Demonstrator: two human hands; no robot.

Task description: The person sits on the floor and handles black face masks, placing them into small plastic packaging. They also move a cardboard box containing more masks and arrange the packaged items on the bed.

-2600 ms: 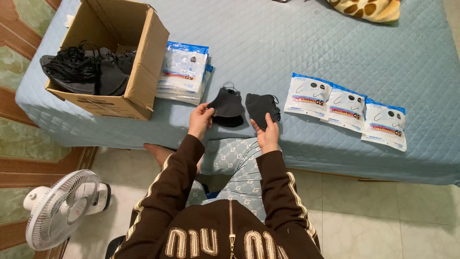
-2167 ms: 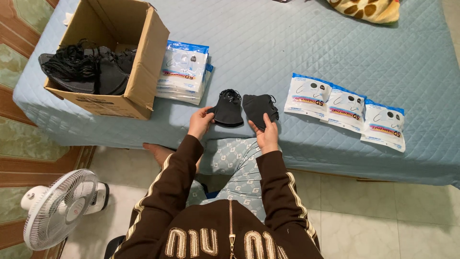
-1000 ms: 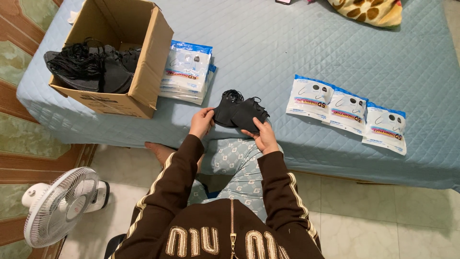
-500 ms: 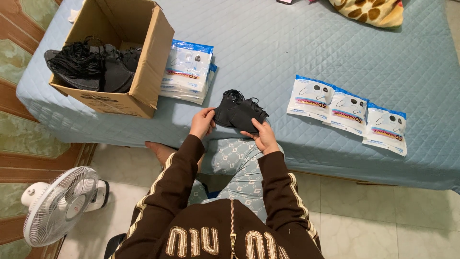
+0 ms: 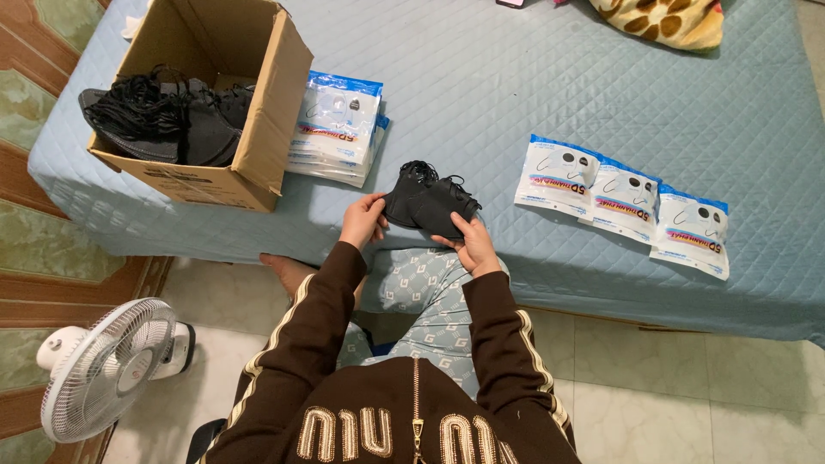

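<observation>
- We see the left hand at the near edge of the bed, its fingers pinching the left side of a small stack of black face masks.
- The right hand grips the same stack from its near right corner, thumb on top and fingers curled under it.
- The masks sit together just above the bed's blue quilted cover, close to the edge in front of the person, with their thin ear loops bunched at the far end.
- To the left, an open cardboard box stands on the bed, and we can make out a heap of loose black masks inside it.
- Just beside the box on its right lies a pile of sealed mask packets, white and blue, stacked one on another.
- To the right of the hands, three more packets lie in a row, slightly overlapping, well apart from the box.
- A spotted cushion or plush rests at the far edge of the bed.
- On the tiled floor at lower left stands a white electric fan.
- The person wears a brown jacket with striped sleeves and patterned light trousers; we see a bare foot under the left forearm.
</observation>
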